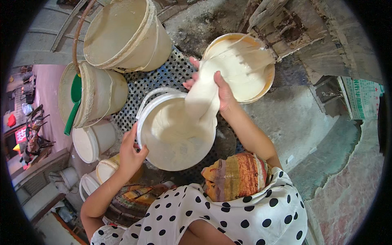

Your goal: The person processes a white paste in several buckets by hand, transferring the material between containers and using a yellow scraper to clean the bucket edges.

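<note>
A tilted white plastic bucket (176, 134) sits in front of me, its rim gripped on the left by my left hand (131, 150). Pale, stretchy dough or batter (203, 92) hangs over its upper right rim. My right hand (225, 93) is closed around that soft mass, fingers partly sunk in or hidden behind it. Beyond the hand stands a round tub (271, 76) with a yellowish inner wall, holding a smooth white mass of similar look. Thin strands stretch across the tub's top.
Two large crusted buckets (162, 46) (118, 92) stand at the upper left on a perforated mat (131, 82). A green plastic scoop (76, 101) hangs at one rim. Smaller white buckets (105, 137) are lower left. Worn wooden boards (306, 36) jut in at the upper right.
</note>
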Motion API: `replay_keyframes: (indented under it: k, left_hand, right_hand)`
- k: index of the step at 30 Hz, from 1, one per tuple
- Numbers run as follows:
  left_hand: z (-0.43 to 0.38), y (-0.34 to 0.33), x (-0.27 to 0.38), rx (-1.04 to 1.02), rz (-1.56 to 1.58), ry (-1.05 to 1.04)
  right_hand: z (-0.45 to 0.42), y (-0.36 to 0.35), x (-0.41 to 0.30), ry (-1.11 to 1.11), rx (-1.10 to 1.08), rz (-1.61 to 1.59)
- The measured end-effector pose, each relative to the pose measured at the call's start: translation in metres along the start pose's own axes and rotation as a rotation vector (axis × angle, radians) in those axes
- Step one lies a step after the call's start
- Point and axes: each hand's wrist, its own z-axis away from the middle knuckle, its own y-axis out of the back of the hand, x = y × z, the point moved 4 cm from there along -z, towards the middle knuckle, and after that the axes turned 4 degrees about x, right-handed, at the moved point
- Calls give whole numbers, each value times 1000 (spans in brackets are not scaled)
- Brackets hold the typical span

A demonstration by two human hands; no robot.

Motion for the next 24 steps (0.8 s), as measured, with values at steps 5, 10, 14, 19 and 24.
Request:
replay_keyframes:
  k: [5,10,14,19,24]
  left_hand:
    - [-25,-10,15,18,90,246]
    - [-34,-16,13,55,80,181]
    - [-43,-12,25,-9,44,257]
    - [-45,-8,24,-68,55,299]
    - [-50,-8,12,-16,22,130]
  right_hand:
    - [2,9,-22,122,-159,50]
    - [7,1,-26,191,213,0]
    - [2,29,-34,214,45,-82]
    - [14,11,5,74,17,363]
    - [59,-45,91,384,-934,2039]
